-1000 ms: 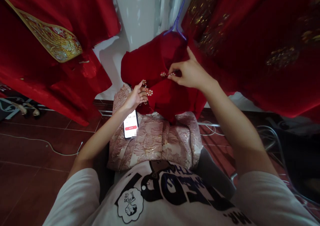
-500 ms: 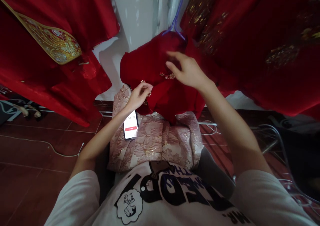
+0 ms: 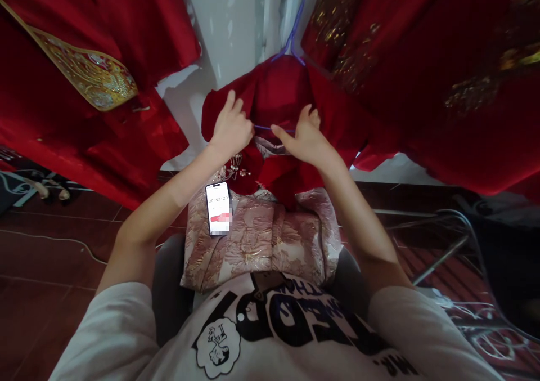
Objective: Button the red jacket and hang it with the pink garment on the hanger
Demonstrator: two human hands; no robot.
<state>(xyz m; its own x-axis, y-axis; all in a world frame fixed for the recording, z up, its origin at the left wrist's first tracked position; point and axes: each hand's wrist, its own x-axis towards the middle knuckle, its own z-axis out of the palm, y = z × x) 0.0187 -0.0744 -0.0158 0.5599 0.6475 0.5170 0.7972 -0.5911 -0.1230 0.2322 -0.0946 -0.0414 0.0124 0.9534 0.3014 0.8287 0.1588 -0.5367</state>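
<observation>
Your red velvet garment hangs on a thin purple hanger in front of you, its front open and its lower part over the shiny pink brocade cloth on your lap. Your left hand is on the front of the garment, index finger pointing away and the other fingers curled; you cannot tell whether it pinches the edge. Your right hand is at the opposite side of the opening, thumb spread from the bent fingers. Between your hands, the hanger's lower bar crosses the opening. Gold-toned beaded trim lies just below your left hand. Near it, a black-edged phone rests screen up on the brocade, showing a timer. To your left hangs a red garment with a gold embroidered panel; to your right, dark red cloth with sparkling embroidery.
</observation>
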